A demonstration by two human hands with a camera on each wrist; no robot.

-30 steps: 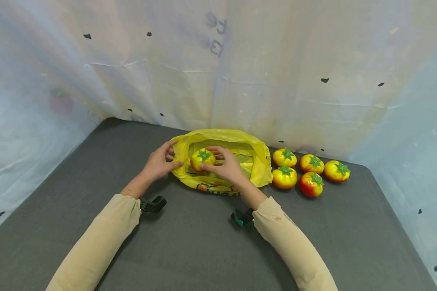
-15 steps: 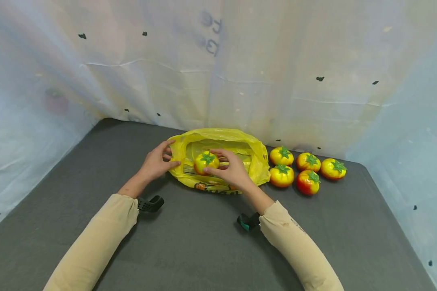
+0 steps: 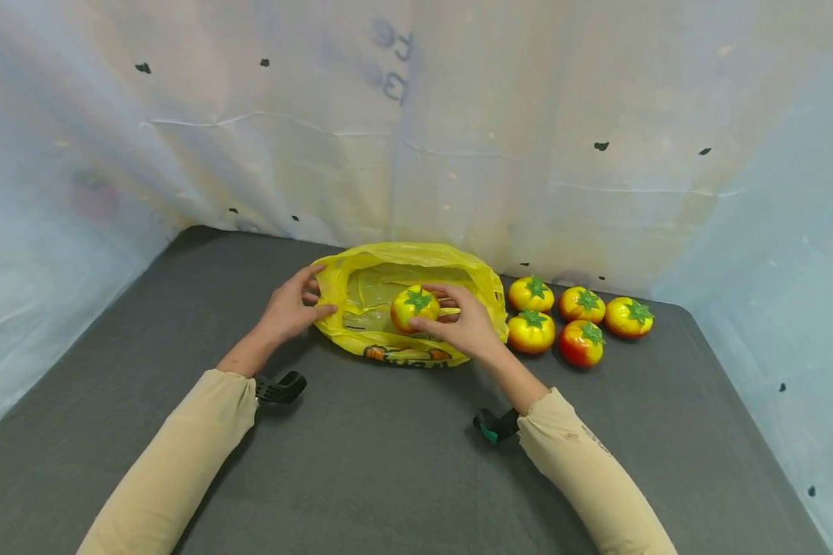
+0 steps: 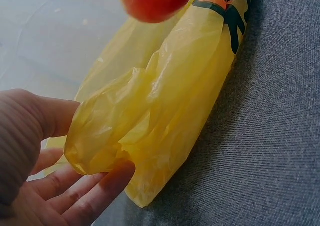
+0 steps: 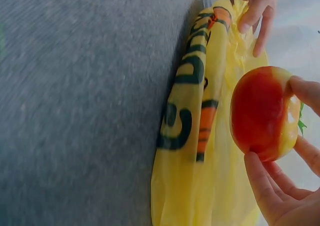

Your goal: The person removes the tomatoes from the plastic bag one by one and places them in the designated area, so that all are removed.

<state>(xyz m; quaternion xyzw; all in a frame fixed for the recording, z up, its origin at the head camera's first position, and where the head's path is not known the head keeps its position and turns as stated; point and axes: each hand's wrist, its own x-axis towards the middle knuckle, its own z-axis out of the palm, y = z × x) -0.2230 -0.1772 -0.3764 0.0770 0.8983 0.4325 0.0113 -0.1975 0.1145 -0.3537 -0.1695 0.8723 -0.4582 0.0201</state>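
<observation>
In the head view my right hand (image 3: 461,322) holds a yellow-and-red tomato (image 3: 415,308) with a green leafy top over the mouth of a yellow plastic bag (image 3: 403,250). The right wrist view shows the tomato's red underside (image 5: 260,113) between thumb and fingertips. At the bag's left end, my left hand (image 3: 293,306) has the rim between its thumb and fingers. Seen from the left wrist, the bag's folded corner (image 4: 105,131) lies between that thumb and the fingers (image 4: 107,183). The bag lies on its base with its mouth spread wide.
Several similar tomatoes (image 3: 581,344) stand in a cluster right of the bag on the dark grey table (image 3: 389,455). A pale plastic sheet wall (image 3: 472,131) rises right behind the bag. More sheeting (image 3: 791,262) borders the right side.
My right hand has carried the tomato to the right across the bag's mouth. My left hand keeps its place at the bag's left end. The head view has shifted slightly.
</observation>
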